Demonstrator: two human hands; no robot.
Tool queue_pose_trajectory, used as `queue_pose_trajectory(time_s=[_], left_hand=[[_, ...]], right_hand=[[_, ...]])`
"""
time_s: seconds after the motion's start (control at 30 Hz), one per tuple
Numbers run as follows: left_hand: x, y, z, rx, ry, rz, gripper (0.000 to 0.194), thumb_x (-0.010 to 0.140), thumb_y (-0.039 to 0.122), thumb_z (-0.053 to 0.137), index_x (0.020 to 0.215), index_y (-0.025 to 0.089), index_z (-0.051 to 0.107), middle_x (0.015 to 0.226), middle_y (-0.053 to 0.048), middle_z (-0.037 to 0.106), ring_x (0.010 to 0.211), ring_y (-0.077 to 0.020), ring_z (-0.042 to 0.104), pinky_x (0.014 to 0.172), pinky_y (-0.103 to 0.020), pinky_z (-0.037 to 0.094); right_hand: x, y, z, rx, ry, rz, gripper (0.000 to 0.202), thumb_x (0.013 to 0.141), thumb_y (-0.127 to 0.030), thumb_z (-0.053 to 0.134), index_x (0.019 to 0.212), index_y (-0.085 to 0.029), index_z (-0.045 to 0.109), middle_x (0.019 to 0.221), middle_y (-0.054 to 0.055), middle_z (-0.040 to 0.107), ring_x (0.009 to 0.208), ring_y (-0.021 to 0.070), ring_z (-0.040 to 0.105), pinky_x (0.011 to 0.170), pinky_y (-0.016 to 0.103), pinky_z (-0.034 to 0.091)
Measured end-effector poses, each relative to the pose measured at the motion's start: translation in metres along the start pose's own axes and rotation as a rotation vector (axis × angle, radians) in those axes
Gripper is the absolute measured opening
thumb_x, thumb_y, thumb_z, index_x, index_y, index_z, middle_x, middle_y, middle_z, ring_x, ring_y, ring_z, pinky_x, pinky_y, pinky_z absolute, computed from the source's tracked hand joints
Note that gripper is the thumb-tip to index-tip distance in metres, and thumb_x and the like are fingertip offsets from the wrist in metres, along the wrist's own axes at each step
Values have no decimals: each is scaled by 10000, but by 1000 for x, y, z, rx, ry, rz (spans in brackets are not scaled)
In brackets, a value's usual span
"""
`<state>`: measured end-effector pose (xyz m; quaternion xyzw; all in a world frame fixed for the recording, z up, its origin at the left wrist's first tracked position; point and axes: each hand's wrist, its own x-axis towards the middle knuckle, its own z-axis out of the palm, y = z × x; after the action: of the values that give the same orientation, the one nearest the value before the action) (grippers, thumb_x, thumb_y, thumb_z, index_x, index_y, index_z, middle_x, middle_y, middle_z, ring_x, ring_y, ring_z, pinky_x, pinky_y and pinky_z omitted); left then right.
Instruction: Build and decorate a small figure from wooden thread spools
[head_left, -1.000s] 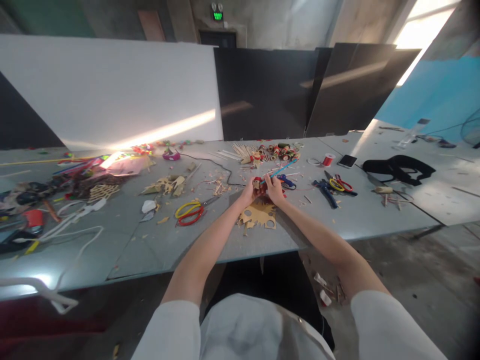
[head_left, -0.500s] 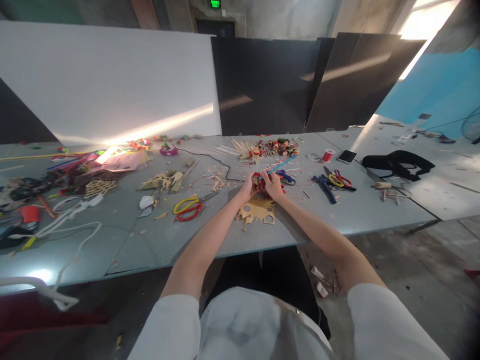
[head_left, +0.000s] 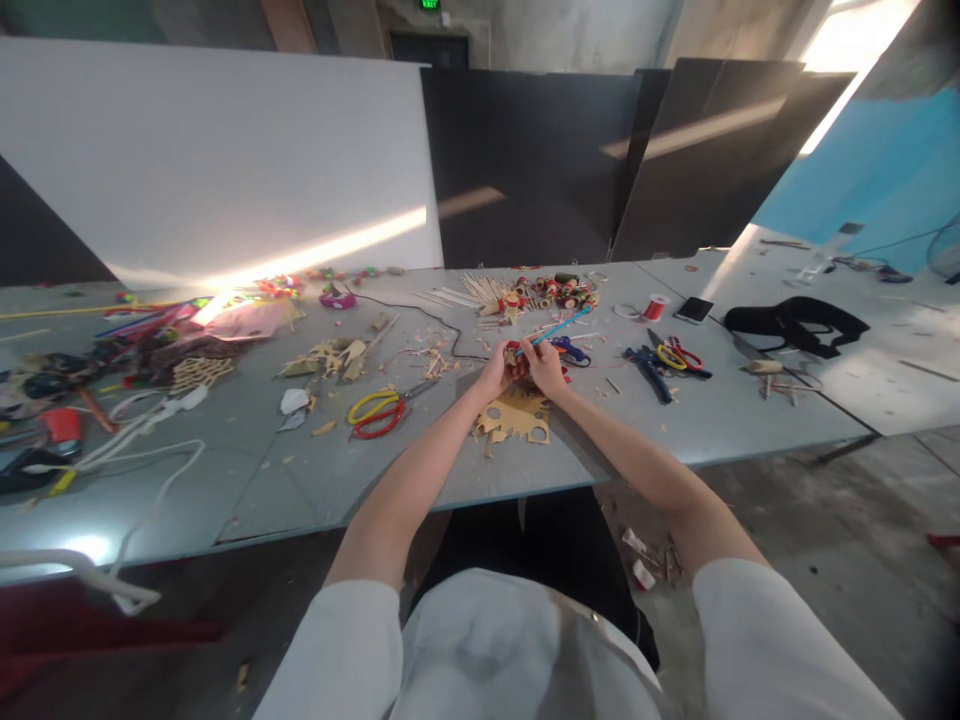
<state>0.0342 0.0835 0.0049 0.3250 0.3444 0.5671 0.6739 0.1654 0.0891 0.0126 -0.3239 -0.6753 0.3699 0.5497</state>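
My left hand (head_left: pixel 494 374) is closed round a small red and tan piece (head_left: pixel 511 354), mostly hidden by the fingers. My right hand (head_left: pixel 546 369) grips a long, thin blue pencil (head_left: pixel 564 324), whose lower end meets the piece. Its upper end slants up to the right. Under my wrists lies a tan sheet with round cut-outs and jagged edges (head_left: pixel 517 420). Just beyond my right hand is a blue-handled tool (head_left: pixel 571 351), partly covered.
Scissors with yellow and red handles (head_left: pixel 376 412) lie left of my arms. To the right are pliers (head_left: pixel 651 373), more scissors (head_left: pixel 679 354), a red thread spool (head_left: pixel 656 307) and a phone (head_left: pixel 694 310). Behind my hands sit small red-banded bamboo pieces (head_left: pixel 564 291) and sticks (head_left: pixel 480 289).
Both hands stay at the same spot, still holding the piece and the pencil. The camera view has shifted very slightly; nothing else has visibly moved.
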Motion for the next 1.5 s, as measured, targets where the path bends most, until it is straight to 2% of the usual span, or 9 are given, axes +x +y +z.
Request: queue_pose_trajectory(time_s=[0.57,0.87,1.07,1.37,1.5], left_hand=[[-6,3,3,8,-16,-22,500,1041,515,495,648,216,572,555,-25,569,461,-125,515,527,-261,440],[-6,3,3,2,-27,-9,524,1043,550,495,646,215,564,546,-20,562,464,-127,517,537,-259,467],[-3,1,1,8,-11,-12,519,1037,553,505,644,220,560,538,-15,553,458,-122,508,529,-248,456],[-6,3,4,4,-6,-15,523,1046,537,502,637,217,562,531,-19,557,452,-125,510,518,-251,445],[-8,4,6,-2,-15,-5,535,1045,551,511,631,216,558,534,-22,564,456,-128,520,517,-250,458]], right_hand=[[-2,-4,-1,-39,-19,23,610,924,-872,548,933,-263,583,683,-10,638,544,182,595,536,317,533],[0,-3,-2,-62,19,-26,587,929,-828,589,932,-242,604,723,1,654,631,178,601,632,309,549],[-2,-8,-1,-55,1,16,606,916,-866,563,924,-260,577,695,3,640,578,186,578,562,319,527],[-1,0,-1,-57,0,20,616,907,-877,558,931,-261,575,722,3,653,614,186,614,571,306,545],[-1,-1,-1,-27,-11,24,609,916,-867,560,943,-259,577,719,-1,659,562,176,595,553,315,547]])
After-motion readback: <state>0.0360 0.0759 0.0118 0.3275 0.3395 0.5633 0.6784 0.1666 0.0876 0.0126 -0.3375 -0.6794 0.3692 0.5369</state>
